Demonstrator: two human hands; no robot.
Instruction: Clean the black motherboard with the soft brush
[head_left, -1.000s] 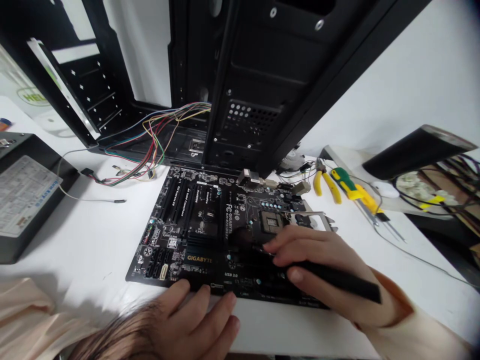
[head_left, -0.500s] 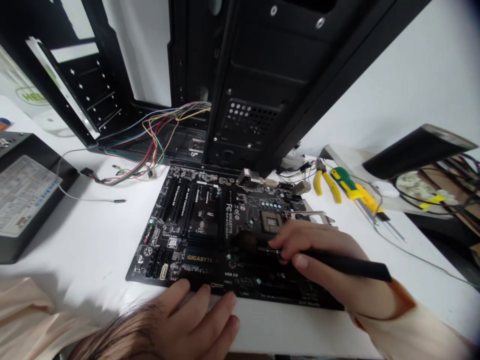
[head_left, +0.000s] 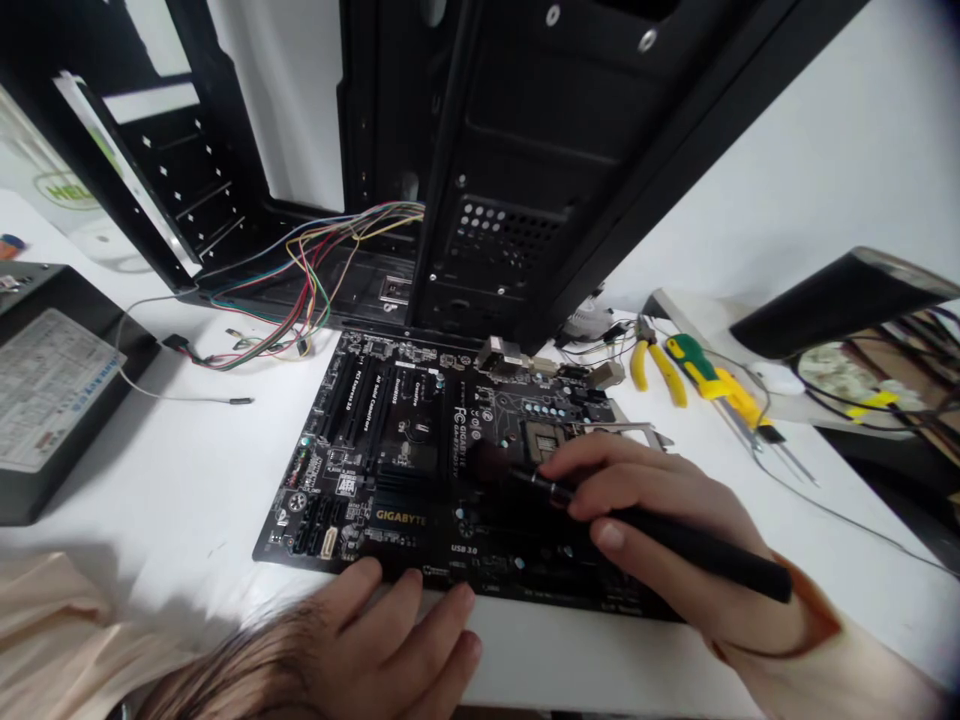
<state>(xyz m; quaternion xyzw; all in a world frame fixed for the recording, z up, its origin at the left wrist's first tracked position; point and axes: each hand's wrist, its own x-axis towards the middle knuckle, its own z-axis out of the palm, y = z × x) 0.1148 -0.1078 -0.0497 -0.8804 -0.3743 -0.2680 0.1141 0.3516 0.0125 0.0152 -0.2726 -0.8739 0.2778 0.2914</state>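
A black Gigabyte motherboard (head_left: 409, 470) lies flat on the white table. My right hand (head_left: 652, 510) is closed around the black handle of a brush (head_left: 697, 550). The dark bristle end reaches over the middle of the board, left of the CPU socket (head_left: 545, 440); whether it touches the surface is hard to see against the black. My left hand (head_left: 390, 640) rests at the board's near edge, fingers stretched out and fingertips on the edge. Dark hair covers part of that hand and wrist.
Behind the board stands an open black computer case (head_left: 517, 150), with coloured wires (head_left: 307, 270) trailing out. A power supply (head_left: 67, 390) sits at the left. Yellow-handled pliers (head_left: 660, 370) and green-and-yellow screwdrivers (head_left: 694, 365) lie at the right, near cables.
The brush's bristle end has moved slightly up and away from me, while its handle end has dipped. My left hand stays in place on the board's edge.
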